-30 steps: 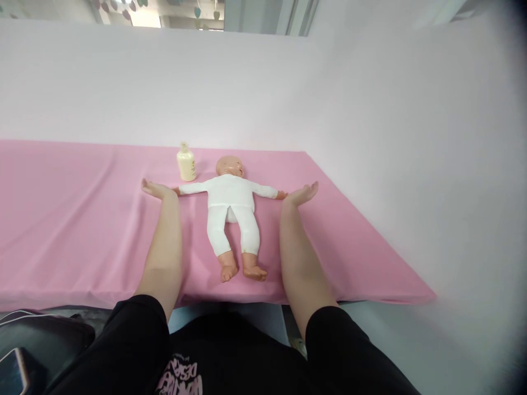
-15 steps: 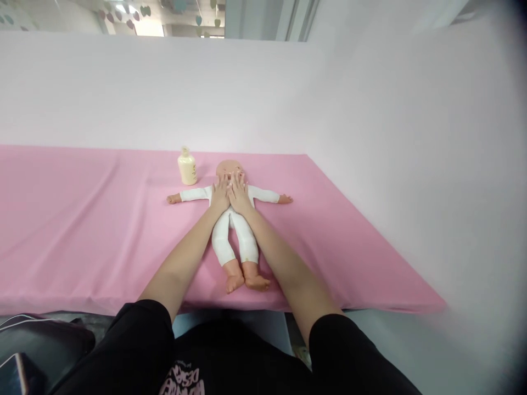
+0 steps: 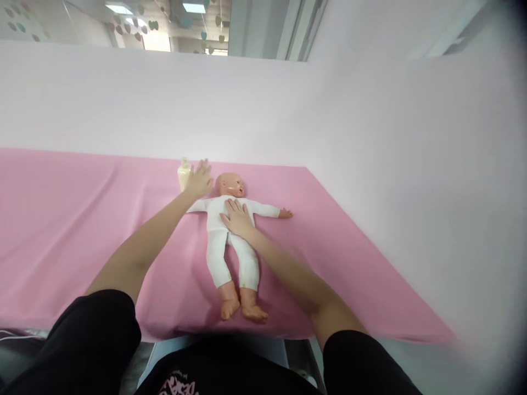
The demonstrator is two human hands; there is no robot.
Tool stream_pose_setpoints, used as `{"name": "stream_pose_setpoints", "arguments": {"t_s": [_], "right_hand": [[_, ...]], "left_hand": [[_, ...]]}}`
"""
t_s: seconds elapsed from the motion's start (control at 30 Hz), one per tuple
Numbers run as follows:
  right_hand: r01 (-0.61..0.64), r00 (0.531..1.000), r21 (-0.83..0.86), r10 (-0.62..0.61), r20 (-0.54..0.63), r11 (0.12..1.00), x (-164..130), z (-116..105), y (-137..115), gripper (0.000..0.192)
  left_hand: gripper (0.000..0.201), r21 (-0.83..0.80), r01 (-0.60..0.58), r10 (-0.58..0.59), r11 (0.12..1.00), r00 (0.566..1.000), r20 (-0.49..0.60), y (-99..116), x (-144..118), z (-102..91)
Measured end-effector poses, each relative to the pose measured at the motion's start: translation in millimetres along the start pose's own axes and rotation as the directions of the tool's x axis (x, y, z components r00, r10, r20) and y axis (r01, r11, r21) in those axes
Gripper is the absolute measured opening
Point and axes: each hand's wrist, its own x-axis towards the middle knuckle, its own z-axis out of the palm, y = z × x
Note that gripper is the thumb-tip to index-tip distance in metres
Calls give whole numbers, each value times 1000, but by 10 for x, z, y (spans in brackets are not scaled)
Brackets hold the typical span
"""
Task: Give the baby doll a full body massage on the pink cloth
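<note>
A baby doll [image 3: 217,215] in a white suit lies on its back, arms spread, its head turned to the right and its bare feet toward me. My right hand [image 3: 239,217] rests flat on the doll's chest and belly, fingers spread. Up beside the doll's head, on the left, is my left hand [image 3: 200,180], open with fingers extended and holding nothing. It partly covers a pale yellow bottle [image 3: 183,174] standing there; whether the two touch I cannot tell. My left forearm hides the doll's hand on that side.
Pink cloth [image 3: 82,230] covers the table, with its near edge close to my body. A white wall [image 3: 123,104] rises behind and another on the right. Above the back wall a window [image 3: 164,27] shows hanging heart shapes and ceiling lights.
Both hands lay side by side on the doll's upper chest. My left hand has lifted away up and left toward the bottle; my right has slid lower on the torso, uncovering the doll's face.
</note>
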Motion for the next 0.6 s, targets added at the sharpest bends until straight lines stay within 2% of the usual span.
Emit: {"name": "stream_pose_setpoints", "arguments": {"t_s": [0.07,0.17,0.23,0.3,0.33,0.37,0.43,0.47,0.5,0.53,0.6], "right_hand": [[7,1000,-2,-7,-5,1000,-61,0,-17,66],[20,1000,53,-19,-21,998,-107,-47,-16,64],[33,998,152,-25,-56,988,-40,-134,28,51],[44,992,243,-14,-126,969,139,-251,118,36],[42,986,266,3,-168,963,267,-309,177,36],[29,974,288,38,-222,957,414,-358,243,40],[11,902,472,195,-384,881,733,-410,379,44],[16,868,574,274,-414,819,885,-408,443,45],[-5,850,681,362,-383,732,1021,-388,499,44],[-24,857,762,405,-317,647,1135,-354,548,44],[5,882,793,372,-291,609,1279,-260,619,50]], "left_hand": [[67,18,96,-94,995,991,-96,-225,189,-191],[68,32,257,-256,966,966,-36,-433,320,-334],[68,50,260,-258,964,965,-41,-415,335,-323],[68,41,149,-145,988,984,-103,-247,338,-243],[67,4,88,-87,996,990,-112,-114,343,-184],[66,-59,24,-29,998,997,-78,44,350,-114],[63,-216,-53,61,975,998,28,391,372,44],[61,-282,-47,72,958,994,77,557,383,129],[59,-333,-17,57,943,992,112,701,393,213],[56,-360,38,18,932,988,150,814,402,295],[52,-373,100,-40,922,986,165,921,412,445]]}}
